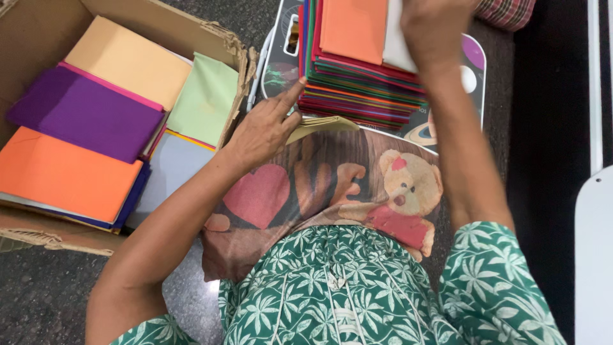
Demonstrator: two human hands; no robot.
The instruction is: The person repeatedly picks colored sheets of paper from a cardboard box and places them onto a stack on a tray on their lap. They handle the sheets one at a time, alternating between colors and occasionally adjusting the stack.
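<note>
The white sheet (397, 35) was gripped by the right hand (434, 29) at the top of the stack (361, 86), fingers closed over its edge; the orange sheet (353, 27) lay just beside it, uppermost on the stack; the stack's near corner was touched by the extended forefinger of the left hand (265, 131), the other fingers being curled and nothing held; the stack was set on a printed board (474, 64), beyond a teddy-bear cloth (332, 185); to the left, a cardboard box (29, 32) was seen, holding purple (83, 112), orange and pale folded sheets.
</note>
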